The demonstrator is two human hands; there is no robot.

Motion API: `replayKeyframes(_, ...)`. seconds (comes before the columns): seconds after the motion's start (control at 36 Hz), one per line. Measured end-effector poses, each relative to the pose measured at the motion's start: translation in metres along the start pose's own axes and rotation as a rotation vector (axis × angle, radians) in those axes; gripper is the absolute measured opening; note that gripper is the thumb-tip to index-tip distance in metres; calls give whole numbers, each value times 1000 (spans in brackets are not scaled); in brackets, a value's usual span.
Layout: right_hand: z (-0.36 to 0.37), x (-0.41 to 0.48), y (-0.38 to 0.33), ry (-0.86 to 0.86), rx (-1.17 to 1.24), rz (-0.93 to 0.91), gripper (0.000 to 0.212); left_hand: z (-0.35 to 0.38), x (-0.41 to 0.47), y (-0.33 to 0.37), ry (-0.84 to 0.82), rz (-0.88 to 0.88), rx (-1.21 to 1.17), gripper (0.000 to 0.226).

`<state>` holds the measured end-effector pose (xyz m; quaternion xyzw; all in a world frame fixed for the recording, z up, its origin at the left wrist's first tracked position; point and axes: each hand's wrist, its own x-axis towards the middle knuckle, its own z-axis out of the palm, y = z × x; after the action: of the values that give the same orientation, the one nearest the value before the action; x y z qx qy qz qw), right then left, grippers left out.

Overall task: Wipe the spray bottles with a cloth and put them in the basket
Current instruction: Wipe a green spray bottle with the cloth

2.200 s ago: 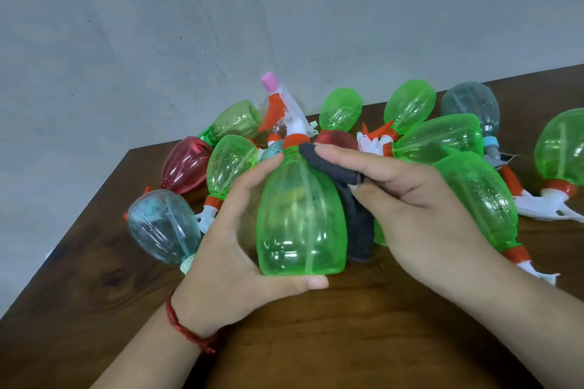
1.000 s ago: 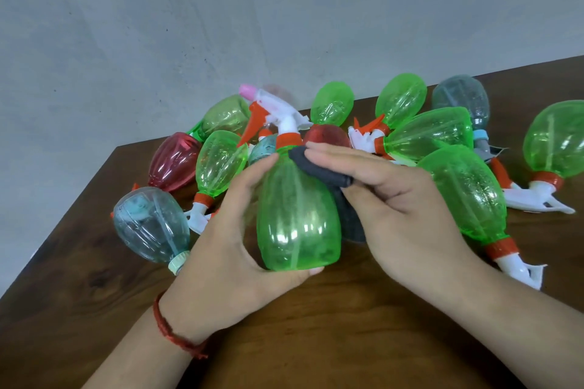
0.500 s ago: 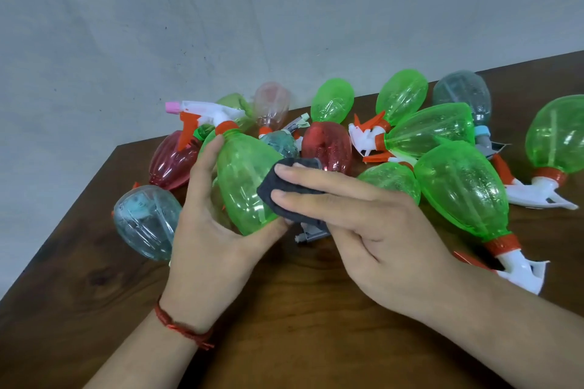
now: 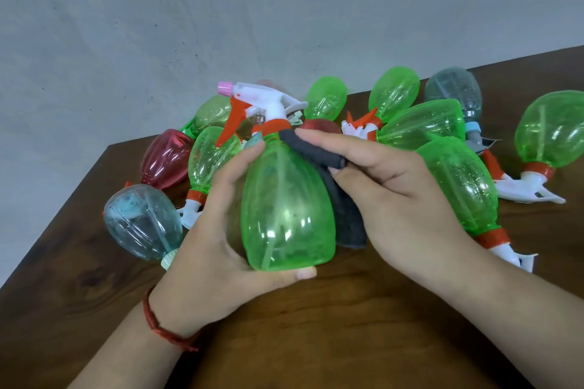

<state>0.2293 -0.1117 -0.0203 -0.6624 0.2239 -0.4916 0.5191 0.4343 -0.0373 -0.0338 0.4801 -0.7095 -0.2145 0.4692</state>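
Green spray bottle [image 4: 287,215] is back upright! Left hand [image 4: 202,256] fingers clasp its belly; right hand [image 4: 401,199] pinches the cloth [image 4: 316,153], seemingly moved up near the neck.

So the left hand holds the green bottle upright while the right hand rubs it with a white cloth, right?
Not quite: the cloth is dark grey, not white, as the head view shows. The rest stands: the left hand holds the green bottle upright, and the right hand holds the cloth against it.
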Motion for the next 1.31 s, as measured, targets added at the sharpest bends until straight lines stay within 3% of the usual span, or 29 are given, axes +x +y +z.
replayKeyframes(0.17, 1, -2, 10, -41, -212, -121, 55, 6, -3, -1, 31, -4, 47, 122)
replayKeyframes(0.42, 1, -9, 10, -165, -498, -387, 55, 3, 1, -3, 320, -105, 20, 111)
replayKeyframes(0.53, 4, -11, 11, -205, -545, -431, 58, -1, 2, -2, 363, -137, 45, 107)
replayKeyframes(0.69, 2, -8, 11, -137, -489, -345, 58, 0, 1, 4, 218, -107, 92, 117)
replayKeyframes(0.89, 1, 3, 5, -30, 4, 17, 53, 3, -3, 8, 31, -64, -66, 118)
replayKeyframes(1.03, 3, 4, 3, 9, 183, 87, 51, -1, -3, 7, 16, -67, -159, 117)
replayKeyframes(1.14, 7, 0, 4, 2, 167, 84, 50, 5, -2, 3, 99, -56, -134, 112)
replayKeyframes(1.31, 8, -7, 10, -51, -182, -86, 58, 7, 4, 0, 283, -108, -146, 107)
